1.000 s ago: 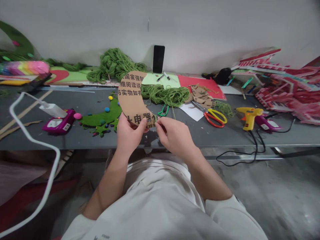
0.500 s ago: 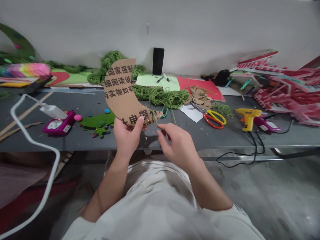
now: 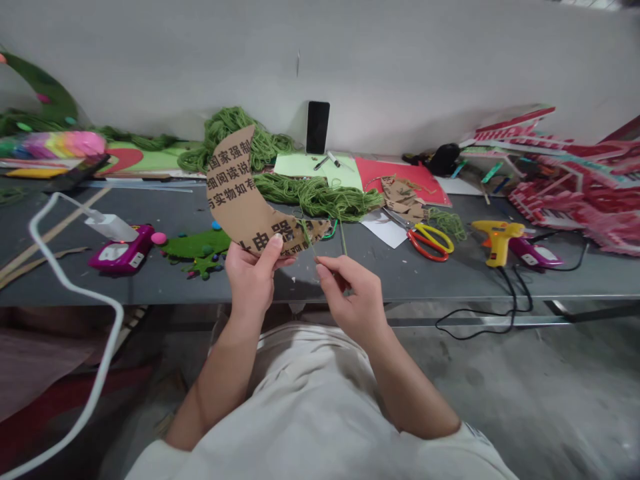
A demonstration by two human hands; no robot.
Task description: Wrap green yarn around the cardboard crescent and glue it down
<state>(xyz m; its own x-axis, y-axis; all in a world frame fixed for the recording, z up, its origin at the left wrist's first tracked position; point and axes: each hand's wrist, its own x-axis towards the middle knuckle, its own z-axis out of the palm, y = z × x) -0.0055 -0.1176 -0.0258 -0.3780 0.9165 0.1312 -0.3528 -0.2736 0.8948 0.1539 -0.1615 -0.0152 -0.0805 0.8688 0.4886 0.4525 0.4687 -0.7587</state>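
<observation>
Between thumb and fingers, my left hand [image 3: 253,280] grips a brown cardboard crescent [image 3: 240,207] printed with black characters. The crescent is held up over the table edge, its tapered tip pointing right. Around that tip runs a bit of green yarn [image 3: 306,235]. My right hand [image 3: 353,290] pinches the yarn just below and right of the tip, with thumb and forefinger together. A strand leads from this hand back toward the big green yarn skein [image 3: 325,197] behind it. Left of my hands lies a green crescent decorated with coloured pompoms [image 3: 195,245].
Scissors [image 3: 430,241] with red and yellow handles lie right of my hands, near cardboard scraps [image 3: 403,197]. Further right are a yellow glue gun [image 3: 497,240] and its black cord. A purple power socket [image 3: 123,250] with a white cable sits left. A phone [image 3: 317,127] leans on the wall.
The cardboard crescent has tilted and shifted slightly left and down in my left hand. My right hand has moved a little lower, the yarn stretched between it and the tip.
</observation>
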